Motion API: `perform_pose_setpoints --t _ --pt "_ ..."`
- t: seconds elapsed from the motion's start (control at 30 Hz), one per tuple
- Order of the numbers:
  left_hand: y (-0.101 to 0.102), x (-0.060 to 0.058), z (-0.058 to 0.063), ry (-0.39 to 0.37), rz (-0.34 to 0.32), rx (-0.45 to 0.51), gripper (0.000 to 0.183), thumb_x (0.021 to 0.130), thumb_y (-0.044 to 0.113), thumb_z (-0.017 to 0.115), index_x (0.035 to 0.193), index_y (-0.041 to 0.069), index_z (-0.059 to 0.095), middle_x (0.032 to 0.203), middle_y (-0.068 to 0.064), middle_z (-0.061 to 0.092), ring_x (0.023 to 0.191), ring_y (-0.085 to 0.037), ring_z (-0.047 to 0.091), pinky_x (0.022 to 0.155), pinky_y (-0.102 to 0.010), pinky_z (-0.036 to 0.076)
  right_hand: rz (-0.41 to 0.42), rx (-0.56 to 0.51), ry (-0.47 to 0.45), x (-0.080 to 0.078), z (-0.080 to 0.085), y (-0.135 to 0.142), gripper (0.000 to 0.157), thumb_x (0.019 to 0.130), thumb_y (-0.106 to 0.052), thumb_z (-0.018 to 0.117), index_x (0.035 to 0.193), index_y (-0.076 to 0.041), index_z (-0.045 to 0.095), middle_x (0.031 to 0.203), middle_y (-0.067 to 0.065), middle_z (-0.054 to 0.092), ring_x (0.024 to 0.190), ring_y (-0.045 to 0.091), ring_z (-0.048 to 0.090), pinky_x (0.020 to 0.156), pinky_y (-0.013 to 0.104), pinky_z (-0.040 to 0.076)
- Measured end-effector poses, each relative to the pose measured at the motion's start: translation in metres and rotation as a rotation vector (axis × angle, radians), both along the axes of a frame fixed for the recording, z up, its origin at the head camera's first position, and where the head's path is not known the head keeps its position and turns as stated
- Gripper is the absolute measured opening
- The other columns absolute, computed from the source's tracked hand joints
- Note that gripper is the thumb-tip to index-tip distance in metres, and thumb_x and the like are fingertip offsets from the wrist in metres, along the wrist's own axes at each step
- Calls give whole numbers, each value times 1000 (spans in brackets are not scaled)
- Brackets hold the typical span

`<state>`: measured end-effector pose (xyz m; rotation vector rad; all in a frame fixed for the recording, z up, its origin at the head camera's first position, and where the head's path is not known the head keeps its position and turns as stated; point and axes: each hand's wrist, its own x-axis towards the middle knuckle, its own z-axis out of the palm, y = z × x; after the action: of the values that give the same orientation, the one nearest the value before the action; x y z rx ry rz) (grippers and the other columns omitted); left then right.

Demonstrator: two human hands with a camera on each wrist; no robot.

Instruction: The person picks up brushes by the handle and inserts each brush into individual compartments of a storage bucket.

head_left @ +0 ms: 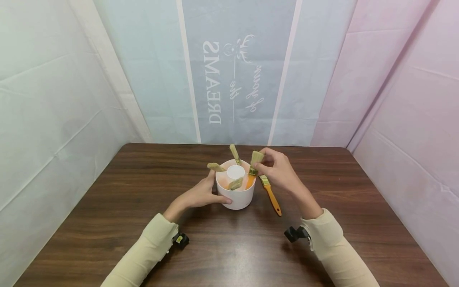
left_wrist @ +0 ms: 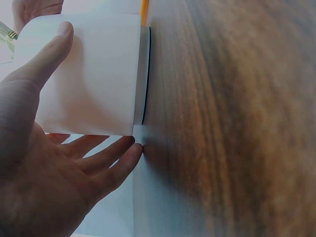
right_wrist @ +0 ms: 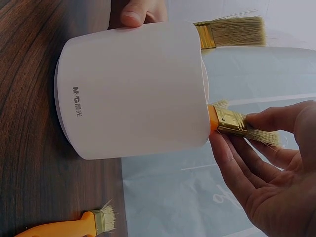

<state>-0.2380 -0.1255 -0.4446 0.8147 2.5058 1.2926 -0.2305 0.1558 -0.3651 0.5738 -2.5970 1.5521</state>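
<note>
A round white desk organizer (head_left: pixel 234 201) stands upright on the table, with dividers around a central cup. My left hand (head_left: pixel 202 193) grips its left side, thumb on the near wall and fingers behind it. With thumb and fingers, my right hand (head_left: pixel 279 169) pinches a paintbrush (right_wrist: pixel 232 121) near its metal band, bristles up and orange handle inside the right compartment. Three other brushes lean in the organizer: one at the back (head_left: pixel 234 153), one at the left (head_left: pixel 216 167), one at the front (head_left: pixel 236 184). Their handles are mostly hidden.
Just right of the organizer, another orange-handled paintbrush (head_left: pixel 272 197) lies on the dark wooden table (head_left: pixel 107 223). Behind the table's far edge hangs a pale printed cloth (head_left: pixel 236 131), and cloth walls rise at both sides.
</note>
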Motion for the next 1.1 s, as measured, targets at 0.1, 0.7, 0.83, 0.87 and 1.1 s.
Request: perform_pose_setpoints --t 0.1,0.7,0.83,0.87,1.1 --pt "0 0 0 7 -2 0 114 80 35 91 159 21 10 157 -11 41 137 -19 52 112 -42 45 -1 7 0 0 0 1 21 96 -11 70 117 -6 65 106 18 76 94 28 76 72 34 63" --pt "1 1 1 -3 1 -13 113 81 36 90 158 22 9 156 -12 41 137 -20 52 112 -42 44 17 30 -1 -1 0 1 21 96 -12 71 115 -5 66 102 18 77 85 25 75 72 32 61" --pt "0 2 2 -5 6 -19 115 80 37 90 159 22 8 156 -12 41 137 -20 52 112 -42 44 26 31 -4 -1 1 0 20 96 -12 71 115 -5 66 102 18 77 85 26 75 71 31 61" --pt "0 2 2 -6 6 -18 115 80 37 90 159 22 8 156 -12 41 137 -20 52 112 -42 44 28 31 -5 -1 1 0 20 96 -13 71 115 -5 66 102 18 77 85 26 75 71 31 61" --pt "0 2 2 -3 6 -18 113 82 37 89 159 21 8 157 -13 40 139 -21 52 113 -44 44 41 25 -18 1 2 1 18 97 -13 70 113 -7 66 101 16 77 89 37 75 72 33 62"
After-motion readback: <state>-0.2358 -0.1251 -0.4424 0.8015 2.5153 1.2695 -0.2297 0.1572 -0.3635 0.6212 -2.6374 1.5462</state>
